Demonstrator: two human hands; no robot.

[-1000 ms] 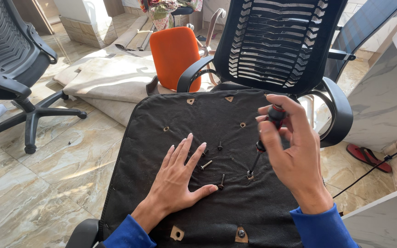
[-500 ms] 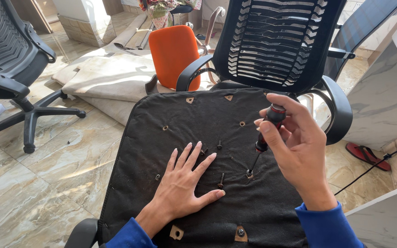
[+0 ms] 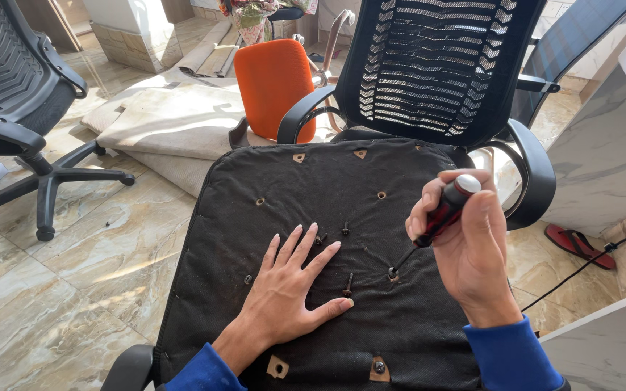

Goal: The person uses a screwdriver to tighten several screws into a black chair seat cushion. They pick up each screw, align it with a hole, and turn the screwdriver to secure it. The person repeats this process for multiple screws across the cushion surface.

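- Two bare hands work the black fabric underside of an upturned chair seat, with a black office chair standing far left on the marble floor.
- Left hand lies flat, fingers spread wide, holding nothing; loose screws rest just beside its fingertips.
- Right hand is closed around a red-and-black screwdriver, which has dropped since a second ago: its tip now sits in a seat hole, apparently engaging a screw.
- Mesh-backed chair stands behind.
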